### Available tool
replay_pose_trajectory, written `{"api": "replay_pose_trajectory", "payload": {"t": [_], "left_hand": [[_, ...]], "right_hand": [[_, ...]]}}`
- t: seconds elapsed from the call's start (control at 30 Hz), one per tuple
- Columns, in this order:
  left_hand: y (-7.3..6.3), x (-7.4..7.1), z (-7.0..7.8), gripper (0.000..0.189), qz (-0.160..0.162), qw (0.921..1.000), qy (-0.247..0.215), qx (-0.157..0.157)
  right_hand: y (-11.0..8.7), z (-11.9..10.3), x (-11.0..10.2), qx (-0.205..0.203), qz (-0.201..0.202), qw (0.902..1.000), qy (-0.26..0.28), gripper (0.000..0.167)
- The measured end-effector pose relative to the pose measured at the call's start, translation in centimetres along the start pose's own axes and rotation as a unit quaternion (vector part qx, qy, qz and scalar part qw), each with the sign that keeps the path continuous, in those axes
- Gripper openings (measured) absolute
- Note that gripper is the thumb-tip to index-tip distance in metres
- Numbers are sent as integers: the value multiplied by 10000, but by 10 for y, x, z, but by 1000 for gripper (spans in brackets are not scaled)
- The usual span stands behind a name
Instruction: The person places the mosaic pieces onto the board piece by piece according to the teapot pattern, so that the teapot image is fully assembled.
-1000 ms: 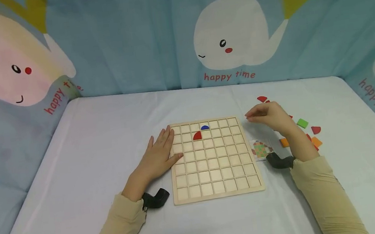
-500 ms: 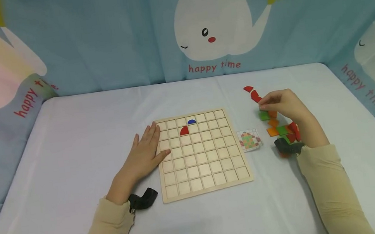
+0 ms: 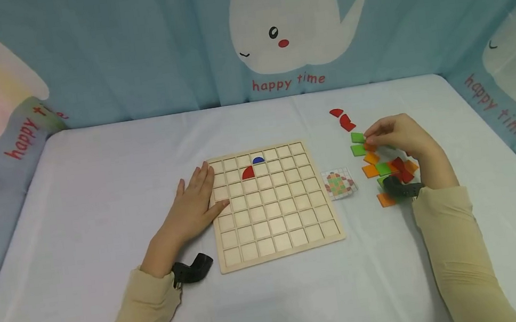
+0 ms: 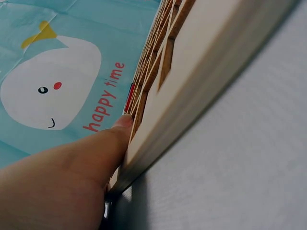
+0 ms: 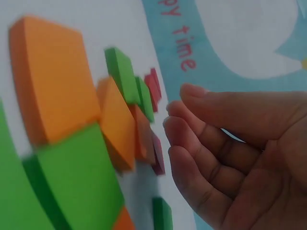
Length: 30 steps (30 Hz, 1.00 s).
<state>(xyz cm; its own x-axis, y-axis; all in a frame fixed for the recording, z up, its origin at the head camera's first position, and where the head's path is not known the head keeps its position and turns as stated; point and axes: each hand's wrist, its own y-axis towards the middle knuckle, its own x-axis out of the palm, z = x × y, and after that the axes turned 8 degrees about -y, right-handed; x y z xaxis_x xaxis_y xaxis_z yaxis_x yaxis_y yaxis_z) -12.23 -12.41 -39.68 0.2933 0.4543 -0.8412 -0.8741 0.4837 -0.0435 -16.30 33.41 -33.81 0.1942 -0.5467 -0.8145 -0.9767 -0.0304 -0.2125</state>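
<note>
My left hand (image 3: 191, 204) lies with fingers straight along the left edge of a wooden grid board (image 3: 252, 232), its thumb (image 4: 123, 122) over the rim. Two tiles sit in the board's upper cells: a red quarter-circle (image 3: 247, 173) and a blue half-circle (image 3: 258, 160). To the right, my right hand (image 3: 402, 135) is over the scattered tiles, fingers loosely bent and fingertips right by an orange tile (image 3: 369, 148) and a green square tile (image 3: 357, 137). In the right wrist view, nothing shows between thumb (image 5: 194, 91) and fingers. Some tiles are hidden under this hand.
A small pattern card (image 3: 339, 184) lies against the board's right side. Several orange, green and red tiles, such as an orange square (image 3: 386, 199), spread beneath the right wrist. More red tiles (image 3: 347, 122) lie farther back. A whale-print curtain (image 3: 152, 50) borders the white table (image 3: 113, 200).
My right hand has moved right, from beside the board to above the tiles, uncovering the red and green ones at the back. The head view has shifted; my left hand stays on the board.
</note>
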Motion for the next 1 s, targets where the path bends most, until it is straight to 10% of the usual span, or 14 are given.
{"api": "replay_pose_trajectory", "payload": {"t": [1.0], "left_hand": [[-1, 0, 2, 82, 183, 9997, -101, 86]], "right_hand": [[4, 5, 3, 166, -403, 9974, -582, 26]]}}
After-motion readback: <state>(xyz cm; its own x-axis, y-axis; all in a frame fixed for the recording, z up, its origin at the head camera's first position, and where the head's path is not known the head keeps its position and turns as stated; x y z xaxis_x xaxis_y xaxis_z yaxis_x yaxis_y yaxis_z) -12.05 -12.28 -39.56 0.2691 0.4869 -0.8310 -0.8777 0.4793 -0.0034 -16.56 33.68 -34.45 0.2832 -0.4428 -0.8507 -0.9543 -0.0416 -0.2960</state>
